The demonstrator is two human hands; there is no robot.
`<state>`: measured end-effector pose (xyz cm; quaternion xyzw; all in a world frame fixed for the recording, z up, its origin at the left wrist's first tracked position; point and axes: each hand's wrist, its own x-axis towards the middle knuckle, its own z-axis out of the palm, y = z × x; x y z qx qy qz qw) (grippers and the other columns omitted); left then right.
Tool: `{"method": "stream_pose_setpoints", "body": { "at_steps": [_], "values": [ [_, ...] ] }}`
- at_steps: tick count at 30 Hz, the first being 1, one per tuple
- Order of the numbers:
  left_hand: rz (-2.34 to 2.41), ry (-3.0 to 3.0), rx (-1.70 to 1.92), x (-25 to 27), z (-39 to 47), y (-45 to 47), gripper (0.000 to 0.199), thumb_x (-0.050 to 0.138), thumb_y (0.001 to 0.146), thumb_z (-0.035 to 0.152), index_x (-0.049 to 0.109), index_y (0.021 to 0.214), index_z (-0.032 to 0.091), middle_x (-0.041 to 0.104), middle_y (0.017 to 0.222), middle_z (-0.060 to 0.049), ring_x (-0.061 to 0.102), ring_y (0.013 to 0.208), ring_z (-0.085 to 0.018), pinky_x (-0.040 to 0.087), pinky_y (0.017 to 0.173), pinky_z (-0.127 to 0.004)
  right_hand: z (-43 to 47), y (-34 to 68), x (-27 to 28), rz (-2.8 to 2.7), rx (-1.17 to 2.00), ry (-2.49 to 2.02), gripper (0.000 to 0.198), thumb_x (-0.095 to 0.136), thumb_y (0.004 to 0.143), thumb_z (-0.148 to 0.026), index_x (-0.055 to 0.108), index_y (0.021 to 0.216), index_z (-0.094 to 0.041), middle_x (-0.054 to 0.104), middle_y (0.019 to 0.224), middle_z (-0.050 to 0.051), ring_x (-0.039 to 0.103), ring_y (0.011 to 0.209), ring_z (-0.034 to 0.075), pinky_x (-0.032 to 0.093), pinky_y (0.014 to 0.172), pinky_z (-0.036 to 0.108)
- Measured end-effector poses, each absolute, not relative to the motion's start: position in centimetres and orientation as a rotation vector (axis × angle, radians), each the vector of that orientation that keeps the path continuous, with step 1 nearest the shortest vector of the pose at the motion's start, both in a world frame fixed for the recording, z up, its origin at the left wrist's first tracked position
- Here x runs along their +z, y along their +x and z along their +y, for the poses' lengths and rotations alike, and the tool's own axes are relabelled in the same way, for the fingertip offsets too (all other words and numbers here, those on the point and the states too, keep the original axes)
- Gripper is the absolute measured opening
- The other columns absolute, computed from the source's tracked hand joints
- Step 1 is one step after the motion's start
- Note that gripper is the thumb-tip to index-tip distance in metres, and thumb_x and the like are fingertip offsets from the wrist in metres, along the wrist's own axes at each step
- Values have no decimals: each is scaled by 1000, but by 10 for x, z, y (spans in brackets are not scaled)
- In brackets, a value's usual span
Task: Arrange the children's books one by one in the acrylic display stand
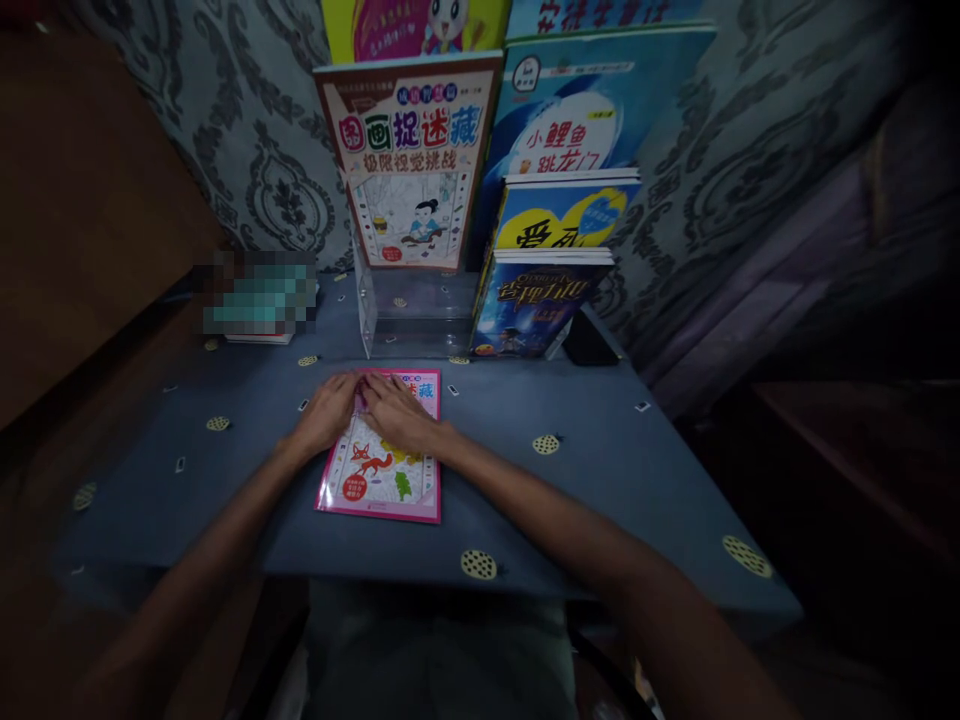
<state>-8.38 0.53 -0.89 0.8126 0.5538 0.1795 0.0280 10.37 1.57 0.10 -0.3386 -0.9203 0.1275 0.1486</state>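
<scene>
A pink-bordered picture book (382, 485) lies face up on the table, with a red fox and a green shape on its cover. My left hand (330, 408) rests at the book's upper left edge, fingers stretched forward. Across the upper cover lies my right hand (401, 412), its fingers extended toward the left hand so that the fingertips nearly meet. A small purple patch (361, 396) shows between the hands; whether it is print or a separate thing I cannot tell. Much of the title is hidden under the hands.
Behind the book stands a clear display rack (416, 335) holding a brown-bordered picture book (409, 225) and, at right, a dark blue book (536, 305). A black flat object (591, 340) lies beside it. A blurred-out stack (259, 300) sits at back left on the blue tablecloth (600, 470).
</scene>
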Motion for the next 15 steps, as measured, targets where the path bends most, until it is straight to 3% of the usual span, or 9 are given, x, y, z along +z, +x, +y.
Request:
{"method": "stream_pose_setpoints", "body": {
  "at_steps": [6, 15],
  "values": [
    [1711, 2531, 587, -23, 6, -87, 48, 39, 95, 11, 56, 140, 12, 63, 140, -17, 55, 134, -28, 44, 114, -50, 24, 113, -7, -2602, 390, -1057, 63, 51, 102, -40, 43, 152, -2, 39, 160, 26, 29, 155, 30, 22, 128, 50],
    [1734, 2448, 623, -23, 6, -88, 46, 38, 98, 17, 55, 140, 14, 63, 140, -16, 54, 133, -29, 43, 114, -51, 24, 167, -10, -2516, 413, -1199, 53, 48, 103, -34, 51, 148, -6, 43, 159, 22, 34, 153, 28, 25, 127, 49]
  ]
}}
